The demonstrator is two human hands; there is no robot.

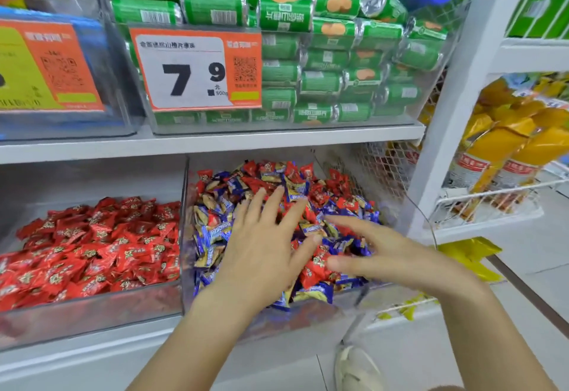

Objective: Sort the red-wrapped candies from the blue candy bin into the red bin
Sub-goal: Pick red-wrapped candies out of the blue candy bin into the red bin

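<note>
Left hand (261,249), right hand (391,255) spread flat, grasping nothing, over blue candy bin (277,320).

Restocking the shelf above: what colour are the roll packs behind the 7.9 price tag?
Green, with orange snack pictures, in the head view: roll packs.

The clear plastic bin of red-wrapped candies (92,304) is cut off at the left edge. Mixed candies are hidden beneath the left hand (261,252). The blurred right hand (397,255) is smeared.
</note>
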